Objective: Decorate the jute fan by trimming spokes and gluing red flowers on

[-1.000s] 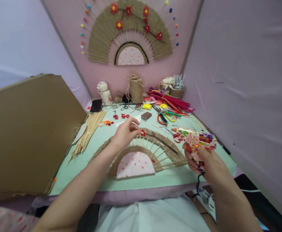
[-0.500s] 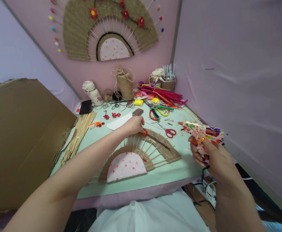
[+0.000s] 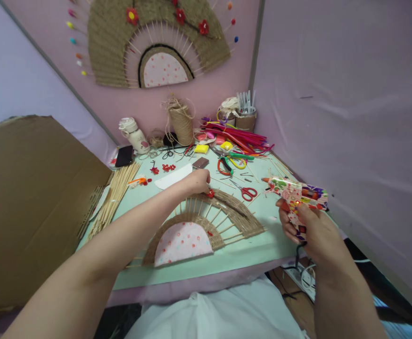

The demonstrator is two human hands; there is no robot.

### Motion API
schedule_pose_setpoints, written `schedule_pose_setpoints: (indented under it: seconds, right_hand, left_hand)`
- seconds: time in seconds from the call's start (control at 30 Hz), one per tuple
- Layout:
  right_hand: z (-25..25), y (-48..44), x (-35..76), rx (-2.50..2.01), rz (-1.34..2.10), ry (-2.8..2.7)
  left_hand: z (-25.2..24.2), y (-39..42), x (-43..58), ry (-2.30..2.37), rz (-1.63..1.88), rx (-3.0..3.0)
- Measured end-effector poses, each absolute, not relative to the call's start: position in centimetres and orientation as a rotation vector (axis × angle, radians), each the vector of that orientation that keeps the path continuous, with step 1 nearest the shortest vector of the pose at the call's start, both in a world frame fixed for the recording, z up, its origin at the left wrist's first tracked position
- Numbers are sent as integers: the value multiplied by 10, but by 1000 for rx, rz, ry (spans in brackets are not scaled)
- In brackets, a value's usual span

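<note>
Press the red flower (image 3: 210,193), pinched in the left hand (image 3: 199,181), flat against the twine fan (image 3: 206,226), high on its arc, with the glue gun (image 3: 284,189), gripped in the right hand (image 3: 311,221), well clear

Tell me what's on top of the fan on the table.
A red flower at the left hand, a dark strip, a small red piece and a spotted half-circle show on the fan. The left forearm covers part, so I can't see what's there.
</note>
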State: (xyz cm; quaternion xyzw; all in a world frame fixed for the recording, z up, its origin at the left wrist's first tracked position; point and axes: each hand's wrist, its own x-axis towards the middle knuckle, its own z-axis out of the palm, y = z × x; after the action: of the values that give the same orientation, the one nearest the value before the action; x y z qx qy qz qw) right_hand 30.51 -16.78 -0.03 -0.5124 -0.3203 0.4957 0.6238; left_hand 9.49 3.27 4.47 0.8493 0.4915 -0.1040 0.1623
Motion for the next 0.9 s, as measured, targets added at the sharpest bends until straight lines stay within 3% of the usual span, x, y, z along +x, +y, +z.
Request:
schedule_pose_setpoints:
  seconds: [0.37, 0.9]
  right_hand:
    - [-3, -167, 306, -1182, 1138, -721]
    - [-1, -168, 307, -1194, 1123, -699]
  left_hand:
    - [44, 35, 100, 1433, -417, 2438]
    - [38, 35, 76, 1337, -100, 2112]
